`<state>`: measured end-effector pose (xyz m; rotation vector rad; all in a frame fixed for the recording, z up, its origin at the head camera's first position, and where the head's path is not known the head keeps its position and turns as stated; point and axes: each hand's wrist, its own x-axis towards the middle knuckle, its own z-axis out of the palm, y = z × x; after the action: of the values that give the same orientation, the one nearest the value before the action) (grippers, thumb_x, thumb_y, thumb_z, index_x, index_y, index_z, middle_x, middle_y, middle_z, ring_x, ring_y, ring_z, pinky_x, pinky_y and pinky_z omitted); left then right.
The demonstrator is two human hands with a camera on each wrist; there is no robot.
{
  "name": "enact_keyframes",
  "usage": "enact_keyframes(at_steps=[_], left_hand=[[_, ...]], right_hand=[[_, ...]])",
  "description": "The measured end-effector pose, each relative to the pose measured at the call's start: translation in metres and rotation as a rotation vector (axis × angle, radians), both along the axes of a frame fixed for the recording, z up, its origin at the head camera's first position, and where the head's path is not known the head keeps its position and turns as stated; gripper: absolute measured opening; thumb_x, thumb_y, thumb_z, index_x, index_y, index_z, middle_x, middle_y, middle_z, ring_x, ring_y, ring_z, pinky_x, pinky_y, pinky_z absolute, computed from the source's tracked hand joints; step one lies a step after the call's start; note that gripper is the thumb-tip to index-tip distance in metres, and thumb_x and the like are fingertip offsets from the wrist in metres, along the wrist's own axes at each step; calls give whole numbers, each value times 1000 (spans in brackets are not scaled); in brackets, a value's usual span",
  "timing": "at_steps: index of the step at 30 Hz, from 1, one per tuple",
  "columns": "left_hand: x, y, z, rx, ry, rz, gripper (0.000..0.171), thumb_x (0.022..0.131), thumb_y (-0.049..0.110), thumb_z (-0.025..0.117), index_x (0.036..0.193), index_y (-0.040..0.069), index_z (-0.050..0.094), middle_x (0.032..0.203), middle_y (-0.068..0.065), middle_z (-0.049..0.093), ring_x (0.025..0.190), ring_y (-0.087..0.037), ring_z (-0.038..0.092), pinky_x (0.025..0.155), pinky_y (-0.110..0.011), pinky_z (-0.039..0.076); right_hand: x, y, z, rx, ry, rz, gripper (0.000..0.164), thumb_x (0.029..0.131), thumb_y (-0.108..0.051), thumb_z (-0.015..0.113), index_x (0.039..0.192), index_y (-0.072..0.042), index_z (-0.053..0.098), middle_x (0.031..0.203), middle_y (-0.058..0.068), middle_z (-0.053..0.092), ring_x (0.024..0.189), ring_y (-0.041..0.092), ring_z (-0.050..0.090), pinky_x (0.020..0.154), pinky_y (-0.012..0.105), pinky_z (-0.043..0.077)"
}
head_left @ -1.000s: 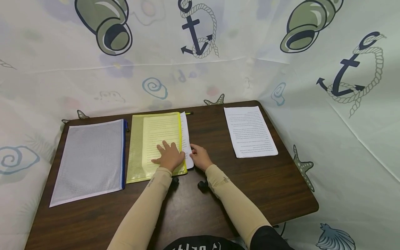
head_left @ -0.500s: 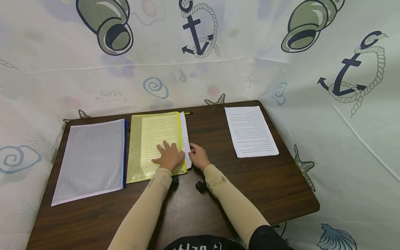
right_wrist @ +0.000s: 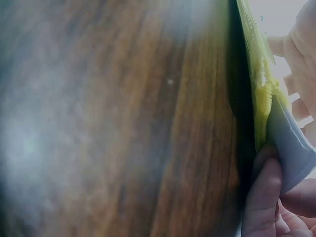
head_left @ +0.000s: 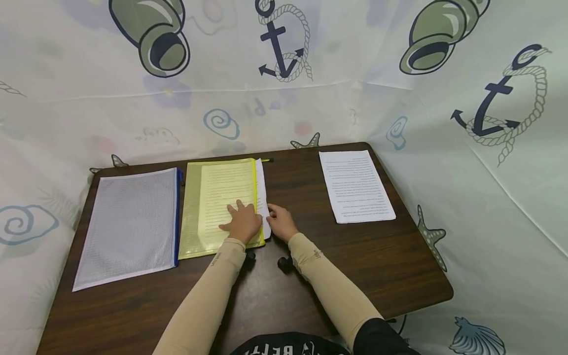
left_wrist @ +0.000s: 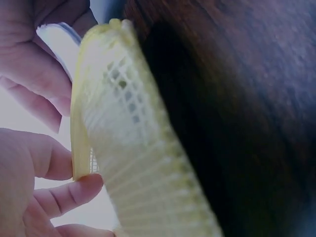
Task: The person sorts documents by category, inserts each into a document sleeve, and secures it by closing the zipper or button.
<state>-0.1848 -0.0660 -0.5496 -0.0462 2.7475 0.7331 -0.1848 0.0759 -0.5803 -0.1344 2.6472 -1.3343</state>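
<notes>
On the dark wooden table (head_left: 355, 266), the yellow pouch (head_left: 191, 217) is lying just beside the blue-edged pouch (head_left: 133, 227); white sheets (head_left: 263, 182) are showing through its cover and protruding from its right edge; left hand (head_left: 244, 223) is resting on the cover, fingers spread apart; right hand (head_left: 283, 223) is pinching the sheets; whether the blue-edged pouch is holding anything, mesh obscuring, I cannot tell.
</notes>
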Motion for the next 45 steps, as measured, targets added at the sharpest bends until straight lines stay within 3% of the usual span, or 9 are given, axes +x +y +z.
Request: enact_keyframes(at_steps=[11,17,26,32,40,45], left_hand=[[2,1,0,21,8,16,54,102,25,44,150,-1,43,163,-32,18,148,-58,4,90,-92,17],[3,1,-1,3,20,22,59,102,27,43,157,6,35,163,-29,19,148,-57,6,91,-91,19],[1,3,-3,-59,26,4,56,104,27,42,156,8,40,162,-31,21,147,-60,11,88,-91,24],[0,3,-1,-24,38,13,51,104,23,45,154,10,45,162,-28,26,146,-61,12,87,-91,24],[-1,4,-2,-31,63,1,46,104,17,50,147,0,52,155,-35,32,143,-63,18,85,-90,28],[-1,1,0,-71,144,-74,41,103,12,53,140,-6,56,146,-40,42,136,-66,30,101,-78,33]], right_hand=[[3,-4,4,-39,-36,0,43,103,-5,58,145,-2,54,103,12,70,77,15,63,69,29,52],[3,-4,4,-63,-30,-23,41,101,-2,58,143,-1,56,100,11,69,71,15,61,64,28,52],[0,-5,0,-24,9,-13,40,100,-2,62,140,-3,60,103,10,70,88,19,66,77,33,54],[-1,-9,1,-57,7,-5,41,100,-1,60,141,-2,59,107,13,71,92,23,69,80,34,56],[-1,-17,-1,-41,24,20,40,100,-1,61,140,-2,60,107,13,72,89,20,68,79,31,55],[-1,-20,-1,-35,33,20,41,100,0,60,142,-1,58,111,14,71,93,22,68,82,33,55]])
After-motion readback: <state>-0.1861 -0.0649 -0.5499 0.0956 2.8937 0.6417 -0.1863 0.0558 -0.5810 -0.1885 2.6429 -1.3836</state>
